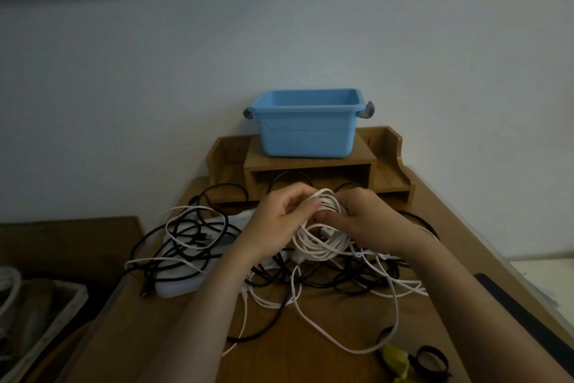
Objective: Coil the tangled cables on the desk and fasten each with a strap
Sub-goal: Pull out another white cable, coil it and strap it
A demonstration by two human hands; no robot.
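Observation:
A white cable coil [323, 238] of several loops hangs above the wooden desk [310, 348]. My right hand [369, 221] grips the coil at its top right. My left hand [279, 216] pinches a white strand at the coil's top left. The loose tail of the white cable [351, 348] trails down over the desk toward me. A tangle of black cables [192, 236] and thin white ones spreads over the desk's left and middle. Yellow straps [396, 359] and a black strap loop [431, 361] lie at the near right.
A blue plastic bin [307, 125] stands on a wooden desk organiser [310, 165] against the wall. A white flat object [180, 285] lies under the black cables at left. A fabric basket [37, 317] sits beside the desk at far left.

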